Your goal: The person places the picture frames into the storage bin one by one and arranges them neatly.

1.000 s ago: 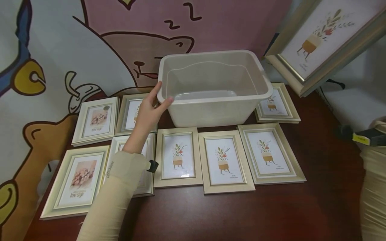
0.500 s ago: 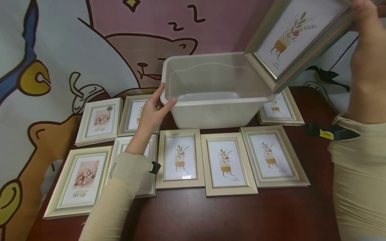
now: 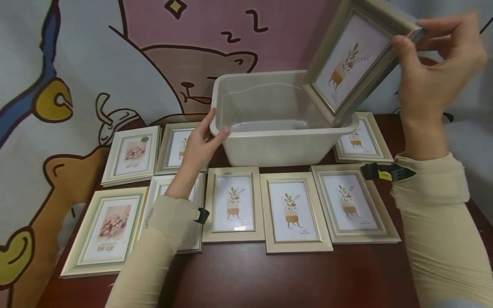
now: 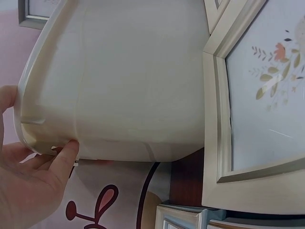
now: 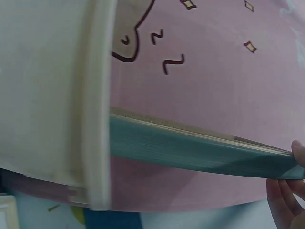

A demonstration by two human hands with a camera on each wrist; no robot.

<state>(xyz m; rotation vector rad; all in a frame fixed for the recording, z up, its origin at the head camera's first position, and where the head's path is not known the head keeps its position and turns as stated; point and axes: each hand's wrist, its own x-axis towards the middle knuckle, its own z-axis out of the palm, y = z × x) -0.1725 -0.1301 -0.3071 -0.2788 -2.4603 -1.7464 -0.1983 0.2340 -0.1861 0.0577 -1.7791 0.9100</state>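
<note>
Left hand (image 3: 198, 147) grips my bin's (image 3: 285, 145) corner; right hand (image 3: 433, 75) pinches one frame (image 3: 352, 64) above it; bin looks empty; nine frames (image 3: 292, 211) wait.

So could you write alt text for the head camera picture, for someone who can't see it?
A person's right hand holds a picture frame tilted over the right end of a beige plastic bin, while the left hand grips the bin's left rim. More framed prints lie flat on the dark table around it.
</note>
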